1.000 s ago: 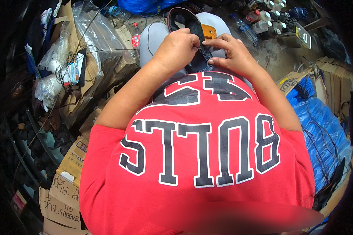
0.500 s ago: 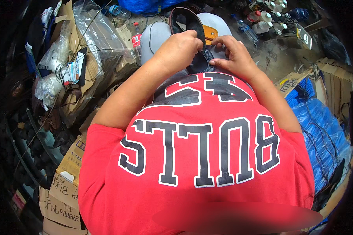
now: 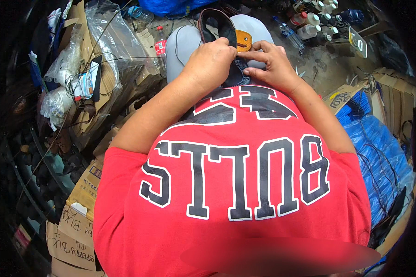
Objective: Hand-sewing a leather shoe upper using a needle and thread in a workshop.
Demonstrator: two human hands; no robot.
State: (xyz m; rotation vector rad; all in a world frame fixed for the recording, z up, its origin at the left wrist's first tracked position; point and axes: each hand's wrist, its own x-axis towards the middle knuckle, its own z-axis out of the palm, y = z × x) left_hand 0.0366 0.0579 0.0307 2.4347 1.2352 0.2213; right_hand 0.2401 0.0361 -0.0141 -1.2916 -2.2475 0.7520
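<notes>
I see a black leather shoe (image 3: 227, 30).
The left hand (image 3: 212, 60) curls closed over it; I can't tell what it holds. The right hand (image 3: 266, 64), half open, touches its edge.

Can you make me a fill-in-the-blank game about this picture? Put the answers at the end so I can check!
1. The left hand is at a dark shoe, and the ____ hand is there too.
2. The person's shirt is ____, with big dark lettering on it.
3. The big crinkled plastic on the picture's right side is ____.

Missing words: right; red; blue.
</notes>
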